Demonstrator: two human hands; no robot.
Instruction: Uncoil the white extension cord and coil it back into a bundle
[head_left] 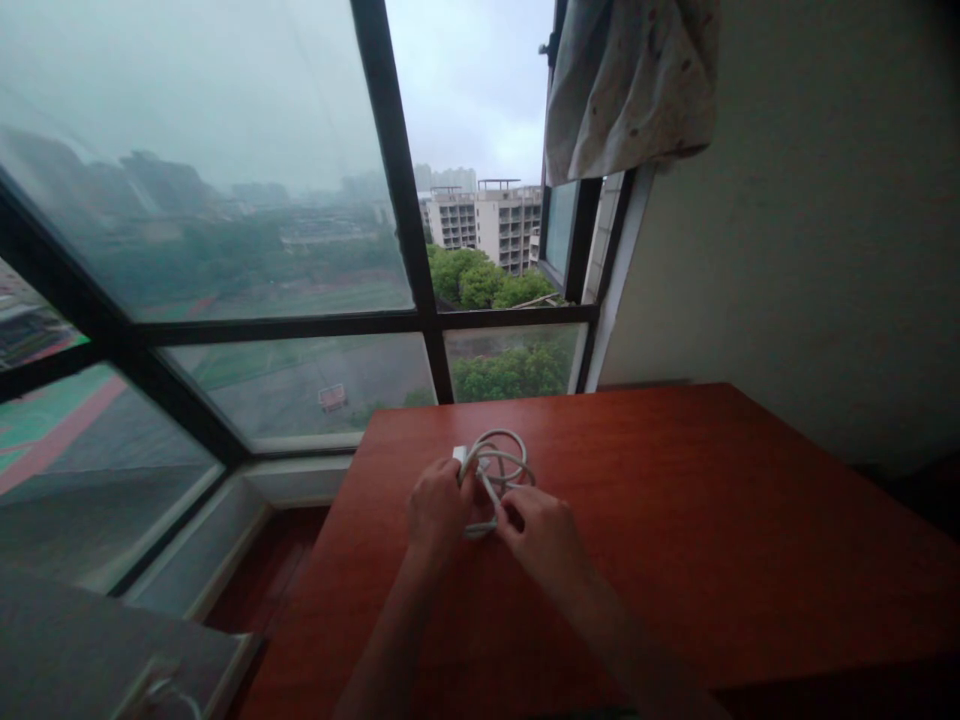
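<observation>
A coiled white cable (501,458) with a small white plug block lies on a red-brown wooden table (712,520). My left hand (439,505) is closed around the left side of the coil, by the white block. My right hand (541,532) pinches a strand of the cable at the coil's lower right. Both forearms reach in from the bottom of the view. Part of the coil is hidden under my fingers.
A large dark-framed window (409,230) stands behind the table, looking out on buildings and trees. A spotted cloth (630,85) hangs at the upper right beside a pale wall (810,230). A grey surface (97,650) sits at the lower left.
</observation>
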